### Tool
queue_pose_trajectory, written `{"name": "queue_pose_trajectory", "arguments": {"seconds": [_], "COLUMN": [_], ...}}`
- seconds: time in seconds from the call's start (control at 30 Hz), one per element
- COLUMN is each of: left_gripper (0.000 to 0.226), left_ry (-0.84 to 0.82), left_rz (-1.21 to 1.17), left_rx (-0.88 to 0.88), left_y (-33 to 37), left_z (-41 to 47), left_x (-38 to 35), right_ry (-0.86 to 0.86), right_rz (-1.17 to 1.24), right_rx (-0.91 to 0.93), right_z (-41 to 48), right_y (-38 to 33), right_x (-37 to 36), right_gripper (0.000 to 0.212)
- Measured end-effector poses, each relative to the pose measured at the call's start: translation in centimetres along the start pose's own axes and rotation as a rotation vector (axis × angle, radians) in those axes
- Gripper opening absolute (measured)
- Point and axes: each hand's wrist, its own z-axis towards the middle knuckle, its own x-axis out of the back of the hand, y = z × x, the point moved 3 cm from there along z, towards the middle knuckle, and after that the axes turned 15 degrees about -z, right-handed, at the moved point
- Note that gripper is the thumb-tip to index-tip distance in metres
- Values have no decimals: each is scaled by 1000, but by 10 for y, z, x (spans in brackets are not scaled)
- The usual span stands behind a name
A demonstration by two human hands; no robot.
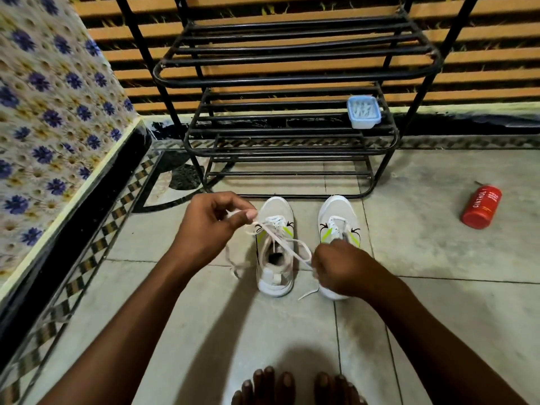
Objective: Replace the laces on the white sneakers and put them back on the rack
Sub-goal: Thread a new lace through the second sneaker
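The tiled floor (438, 258) bears white sneakers (276, 211); red can (481, 207); black rack (292, 78).

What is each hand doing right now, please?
Left hand: closed, pinching the lace of a sneaker.
Right hand: closed, gripping the same lace.

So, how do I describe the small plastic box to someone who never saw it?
Find the black metal shoe rack against the orange-striped wall. At the right end of its second visible shelf from the top sits a small plastic box with a pale blue rim. It is pale and square; the red can lies on the floor instead.
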Motion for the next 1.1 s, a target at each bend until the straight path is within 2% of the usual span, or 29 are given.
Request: {"name": "queue_pose_trajectory", "arguments": {"seconds": [0.03,0.07,0.17,0.23,0.27,0.33,0.4,0.47,0.5,0.57,0.63,0.67,0.73,0.83,0.87,0.9,0.97,1.03,1.07,1.1], "left_gripper": [3,2,1,1,1,3,2,2,3,4,5,5,5,7,8,9,6,4,8,10], "left_ry": [23,12,-107,-138,-124,-74,-18,-1,-22,-89,-154,-175,-172,-93,-78,-78,-99,-135,-149,-158], "left_rz": [-37,-58,-41,-40,-42,-37,-61,-72,-67,-62,-58,-60,-65,-15,8,28,41,45,46,42], "left_rx": [-3,6,7,13,9,-1,-9,5,17,42,60,63,54,23,21,18,27,29,26,24], "left_y": [1,3,4,2,1,0,0,0,-1,-4,-7,-7,-6,-4,-4,-5,-9,-13,-15,-15], "left_z": [-2,-5,-15,-18,-18,-15,-13,-12,-12,-15,-19,-20,-19,-15,-14,-13,-17,-21,-23,-24], "left_x": [1,-1,-17,-21,-20,-15,-8,-4,-6,-13,-23,-27,-31,-24,-20,-18,-20,-25,-29,-33], "right_ry": [-87,-112,119,224,275,274,21,-161,-139,51,275,377,487,416,319,297,276,249,263,313], "right_rz": [-67,-10,496,654,620,337,-83,-271,-229,86,480,568,502,8,-12,-48,-1,181,332,463], "right_rx": [9,52,274,331,324,251,146,95,98,123,195,220,221,86,53,37,46,34,68,106], "right_z": [-1,-1,-3,-1,-1,2,0,-2,-3,-3,-3,-3,-1,-2,-5,-5,-6,-4,-4,-5], "right_y": [-3,-9,-39,-47,-48,-41,-34,-28,-28,-35,-47,-51,-53,-37,-30,-23,-20,-22,-27,-33], "right_x": [1,6,35,41,37,17,-13,-40,-42,-26,1,10,11,-27,-42,-57,-64,-45,-32,-19], "right_gripper": [20,17,19,19,23,22,9,25,29,34,17,14,15,9,7,8,16,31,34,26]}}
